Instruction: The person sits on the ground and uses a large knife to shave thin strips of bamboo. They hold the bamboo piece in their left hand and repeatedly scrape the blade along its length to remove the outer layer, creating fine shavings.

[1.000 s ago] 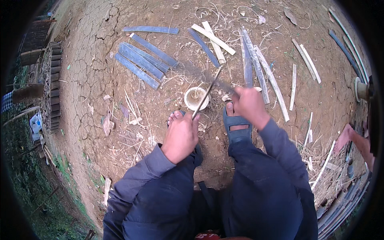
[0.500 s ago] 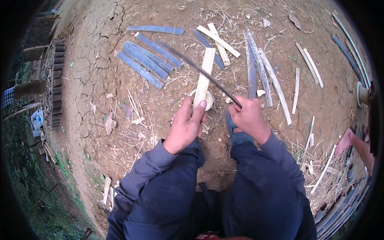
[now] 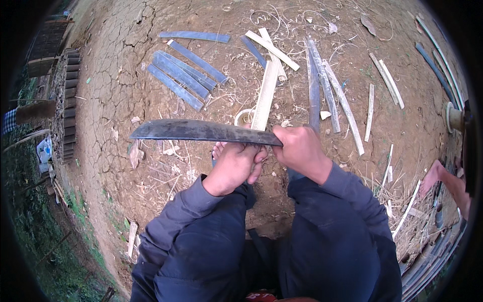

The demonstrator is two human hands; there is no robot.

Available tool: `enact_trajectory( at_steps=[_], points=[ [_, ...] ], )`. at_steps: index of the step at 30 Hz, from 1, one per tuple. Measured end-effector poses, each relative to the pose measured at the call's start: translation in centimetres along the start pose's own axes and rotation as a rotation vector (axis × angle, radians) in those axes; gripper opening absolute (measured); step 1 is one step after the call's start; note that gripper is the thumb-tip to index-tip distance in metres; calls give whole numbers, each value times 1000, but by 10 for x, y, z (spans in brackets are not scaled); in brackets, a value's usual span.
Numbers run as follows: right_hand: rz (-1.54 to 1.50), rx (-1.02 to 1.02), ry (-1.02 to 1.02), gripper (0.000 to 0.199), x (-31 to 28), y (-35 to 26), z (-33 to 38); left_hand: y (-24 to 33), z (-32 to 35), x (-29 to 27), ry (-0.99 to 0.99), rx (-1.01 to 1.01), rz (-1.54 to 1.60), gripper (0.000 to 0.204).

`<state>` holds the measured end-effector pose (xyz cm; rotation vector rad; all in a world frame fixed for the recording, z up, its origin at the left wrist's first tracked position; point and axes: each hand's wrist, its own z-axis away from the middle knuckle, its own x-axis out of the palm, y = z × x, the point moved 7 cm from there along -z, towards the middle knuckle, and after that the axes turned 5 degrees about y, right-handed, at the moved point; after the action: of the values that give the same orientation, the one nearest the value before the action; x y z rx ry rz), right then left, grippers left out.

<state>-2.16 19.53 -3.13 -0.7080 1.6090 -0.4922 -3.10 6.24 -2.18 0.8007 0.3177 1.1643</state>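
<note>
My right hand [image 3: 303, 151] grips a machete at its handle end, mostly hidden in my fist. The dark, broad machete blade [image 3: 201, 131] points left, lying across the lower part of a pale split bamboo strip [image 3: 265, 95]. My left hand [image 3: 232, 167] is closed round the strip's near end, just below the blade, which hides part of the fingers. The strip slants up and away to the right. Beside it, partly covered, is a round pale-rimmed object [image 3: 242, 117] on the ground between my feet.
Dark bamboo strips [image 3: 181, 75] lie on cracked earth ahead, left of the middle. Long strips [image 3: 342, 103] and curled shavings [image 3: 266, 20] are scattered ahead and right. Another person's bare limb [image 3: 445, 181] reaches in at right, near a bundle of long poles [image 3: 435, 267].
The machete has swung down toward me; its blade now lies level across the strip, broad side showing. The strip has tilted slightly right, and my right hand has come nearer my left.
</note>
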Motion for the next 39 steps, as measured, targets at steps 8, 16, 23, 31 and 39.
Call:
enact_trajectory(
  at_steps=[8, 16, 23, 31, 39],
  points=[
    [-2, 269, 98, 9, -1, 58, 0, -5, 15, 7, -103, -4, -168, 24],
    [-60, 106, 67, 10, 2, 34, 4, 3, 11, 6, -91, -70, 105, 21],
    [35, 311, 204, 13, 5, 128, -1, 1, 27, 2, -117, 14, -159, 20],
    [-305, 575, 140, 32, -7, 123, 21, 20, -6, -2, -23, 95, 256, 24],
    [-830, 585, -229, 33, 7, 24, -1, 15, -24, -22, 93, 179, 395, 29]
  ],
)
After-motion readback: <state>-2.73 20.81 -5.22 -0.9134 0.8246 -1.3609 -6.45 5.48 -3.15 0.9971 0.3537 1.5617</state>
